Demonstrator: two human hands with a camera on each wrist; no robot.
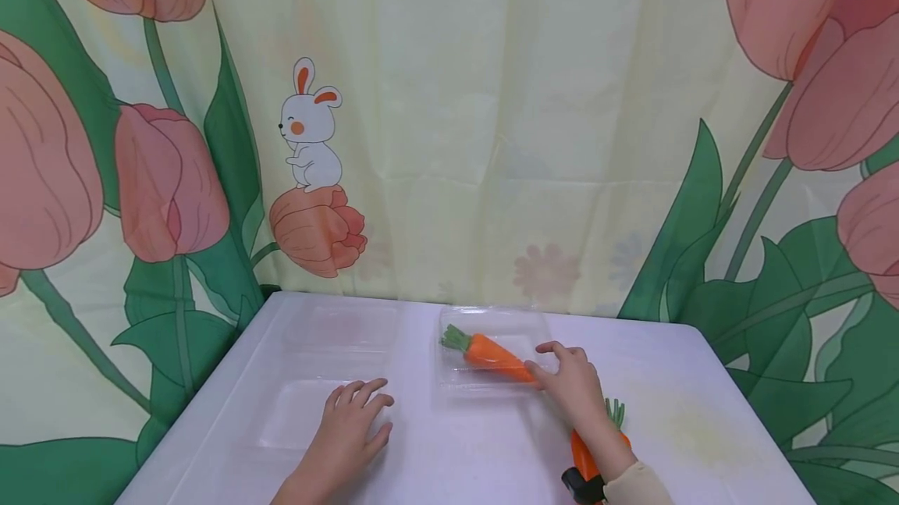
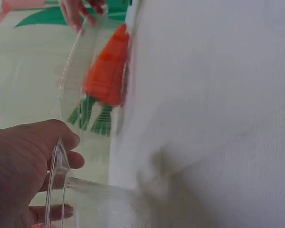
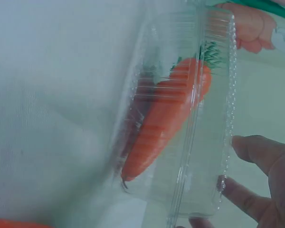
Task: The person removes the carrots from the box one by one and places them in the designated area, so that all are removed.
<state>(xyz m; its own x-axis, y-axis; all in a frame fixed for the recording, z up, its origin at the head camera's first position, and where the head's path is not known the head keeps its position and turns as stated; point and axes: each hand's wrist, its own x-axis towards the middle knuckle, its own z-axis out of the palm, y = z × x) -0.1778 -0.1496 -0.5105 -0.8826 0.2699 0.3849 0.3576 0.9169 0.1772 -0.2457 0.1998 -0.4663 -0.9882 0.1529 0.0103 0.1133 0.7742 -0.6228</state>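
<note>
A clear plastic box (image 1: 456,376) holds an orange toy carrot (image 1: 492,354) with a green top, seen through its ribbed wall in the right wrist view. At the box's right edge is my right hand (image 1: 572,380), thumb and fingers spread, fingertips touching or very near the rim. My left hand (image 1: 351,427) is held over the right side of another clear, opened container (image 1: 295,411), fingers apart and loosely bent. In the left wrist view, that container's edge (image 2: 57,185) crosses in front of the palm; whether the fingers touch it, I cannot tell.
Another carrot (image 1: 583,454) lies on the table below my right forearm, partly hidden by it and by a black wrist camera (image 1: 581,485). The white table (image 1: 421,458) ends at a curtain (image 1: 449,138) printed with tulips and a rabbit.
</note>
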